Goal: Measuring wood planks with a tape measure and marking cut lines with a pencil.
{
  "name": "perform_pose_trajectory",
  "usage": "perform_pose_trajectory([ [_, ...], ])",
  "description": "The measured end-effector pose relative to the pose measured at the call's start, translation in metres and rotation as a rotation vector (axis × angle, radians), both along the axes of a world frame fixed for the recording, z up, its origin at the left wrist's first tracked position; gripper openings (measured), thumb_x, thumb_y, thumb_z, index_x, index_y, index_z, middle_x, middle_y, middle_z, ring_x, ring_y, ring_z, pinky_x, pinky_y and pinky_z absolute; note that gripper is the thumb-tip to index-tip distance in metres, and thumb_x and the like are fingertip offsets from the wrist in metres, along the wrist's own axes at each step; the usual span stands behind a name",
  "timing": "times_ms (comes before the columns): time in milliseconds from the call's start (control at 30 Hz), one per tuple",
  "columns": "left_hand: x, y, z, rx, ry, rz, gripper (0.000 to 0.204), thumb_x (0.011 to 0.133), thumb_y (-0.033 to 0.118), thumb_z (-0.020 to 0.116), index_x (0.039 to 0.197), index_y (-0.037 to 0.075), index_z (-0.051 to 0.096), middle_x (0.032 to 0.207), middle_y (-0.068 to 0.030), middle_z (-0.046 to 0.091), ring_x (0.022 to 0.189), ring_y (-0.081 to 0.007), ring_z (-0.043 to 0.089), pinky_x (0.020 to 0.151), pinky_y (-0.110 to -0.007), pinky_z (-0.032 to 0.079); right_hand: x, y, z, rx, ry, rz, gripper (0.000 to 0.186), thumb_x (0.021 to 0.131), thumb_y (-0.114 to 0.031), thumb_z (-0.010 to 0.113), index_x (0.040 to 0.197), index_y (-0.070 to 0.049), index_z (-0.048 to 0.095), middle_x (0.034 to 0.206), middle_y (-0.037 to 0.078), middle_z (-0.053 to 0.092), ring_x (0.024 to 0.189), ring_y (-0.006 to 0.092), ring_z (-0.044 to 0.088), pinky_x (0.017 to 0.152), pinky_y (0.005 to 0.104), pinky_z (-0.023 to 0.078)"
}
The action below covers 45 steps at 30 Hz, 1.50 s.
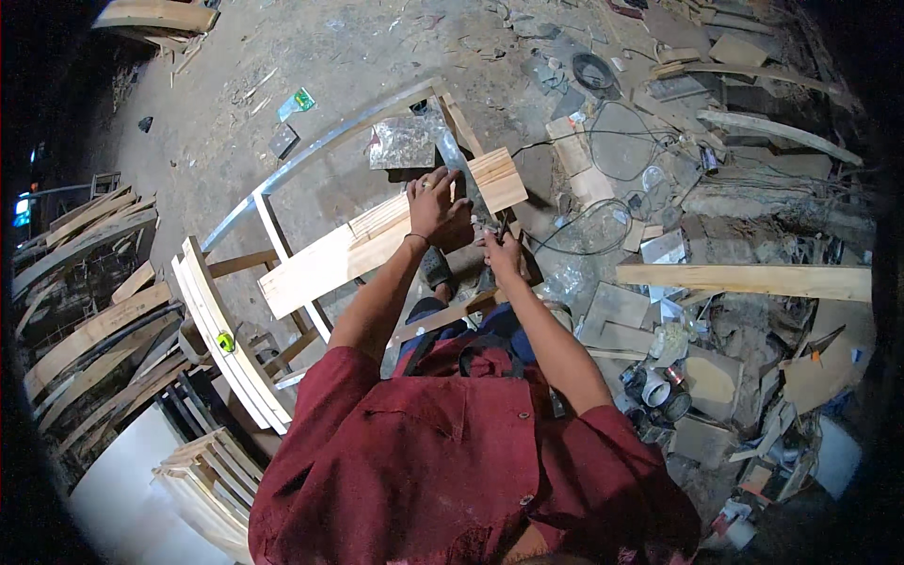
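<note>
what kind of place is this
Likely a rough woodworking shop: the left hand presses a pale plank on a frame, curved wooden slats are stacked at left, and offcuts litter the dirt floor.

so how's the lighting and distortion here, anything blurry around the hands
Head view: fisheye bends the long board and curved rail toward a black rim; light falls on the centre, edges sink into shadow; left hand on the plank is fairly sharp, right hand slightly soft.
</note>
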<state>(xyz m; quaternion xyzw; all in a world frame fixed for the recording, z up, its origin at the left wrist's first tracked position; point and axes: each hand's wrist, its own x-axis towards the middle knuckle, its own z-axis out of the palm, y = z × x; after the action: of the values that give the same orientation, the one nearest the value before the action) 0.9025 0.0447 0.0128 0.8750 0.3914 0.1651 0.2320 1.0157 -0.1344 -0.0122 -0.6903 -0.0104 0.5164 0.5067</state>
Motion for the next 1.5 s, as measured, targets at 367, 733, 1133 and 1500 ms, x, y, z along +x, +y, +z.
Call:
perform_pose_trajectory([
  [367,-0.001,0.001,-0.017,-0.016,-0.057,0.028,0.069,0.08,0.05,0.079,0.142,0.026,0.06,0.146,-0.0059,0.055,0.136,-0.0317,0.044,0.117,-0.053,0.02,-0.006,0.003,-0.01,0.041,-0.096,0.01,0.023,0.101,-0.025,0.067,0.092,-0.005,0.058,0.075,0.004,0.067,0.052,0.0074,0.048,0.044,0.0247,0.037],
  [733,0.003,0.003,-0.01,-0.031,-0.081,0.009,0.068,0.08,0.048,0.081,0.14,0.022,0.061,0.143,-0.0093,0.056,0.134,-0.031,0.048,0.116,-0.052,0.023,-0.002,-0.001,-0.022,-0.017,-0.181,0.077,0.035,0.098,-0.03,0.07,0.086,0.001,0.057,0.069,0.006,0.062,0.063,0.0176,0.054,0.058,0.0411,0.044],
  [1133,0.018,0.002,0.006,-0.061,-0.098,-0.032,0.067,0.082,0.045,0.081,0.141,0.021,0.06,0.142,-0.0114,0.057,0.135,-0.0322,0.049,0.117,-0.053,0.022,0.003,-0.005,-0.038,0.053,-0.211,0.006,0.028,0.101,-0.026,0.066,0.088,-0.004,0.055,0.071,0.004,0.064,0.052,0.0088,0.048,0.045,0.0289,0.039],
  [1500,0.005,0.008,-0.01,-0.094,-0.07,0.012,0.064,0.081,0.044,0.081,0.138,0.022,0.062,0.142,-0.0109,0.057,0.136,-0.0313,0.049,0.118,-0.054,0.021,-0.008,0.003,-0.022,0.075,-0.201,-0.015,0.028,0.096,-0.022,0.072,0.086,0.0,0.057,0.072,0.007,0.064,0.058,0.0167,0.058,0.059,0.0394,0.048],
])
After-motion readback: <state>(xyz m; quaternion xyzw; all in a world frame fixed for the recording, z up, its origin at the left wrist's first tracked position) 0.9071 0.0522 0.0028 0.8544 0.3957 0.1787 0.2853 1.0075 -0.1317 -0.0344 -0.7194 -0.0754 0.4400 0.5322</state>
